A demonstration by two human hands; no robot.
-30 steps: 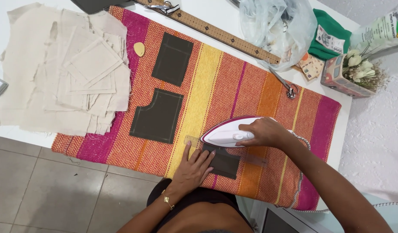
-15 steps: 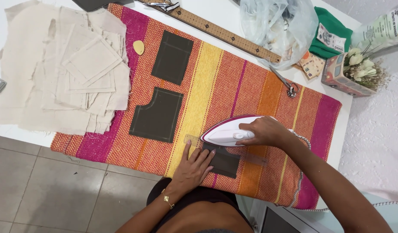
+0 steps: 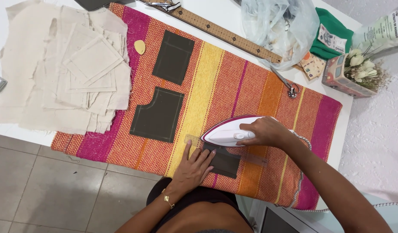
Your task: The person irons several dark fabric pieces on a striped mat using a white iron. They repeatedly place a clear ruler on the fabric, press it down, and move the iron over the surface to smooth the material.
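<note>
My right hand (image 3: 264, 131) grips the handle of a white and magenta clothes iron (image 3: 227, 130), which rests on the top edge of a small dark fabric piece (image 3: 225, 162). My left hand (image 3: 194, 169) lies flat with fingers spread, pressing the left side of that piece and a clear plastic ruler (image 3: 192, 140) under it. All of this sits on a striped orange, yellow and pink cloth (image 3: 233, 86) spread over a white table (image 3: 216, 13). Two more dark fabric pieces lie to the left: a pocket-shaped one (image 3: 158, 114) and a rectangular one (image 3: 173, 56).
A pile of beige fabric cut-outs (image 3: 63, 69) lies at the left. A wooden ruler (image 3: 225, 32) runs along the back, beside a clear plastic bag (image 3: 279, 26), a green cloth (image 3: 335, 36) and a small box with flowers (image 3: 352, 73). A small yellow chalk (image 3: 140, 46) lies on the cloth. Grey tiled floor (image 3: 48, 194) lies below.
</note>
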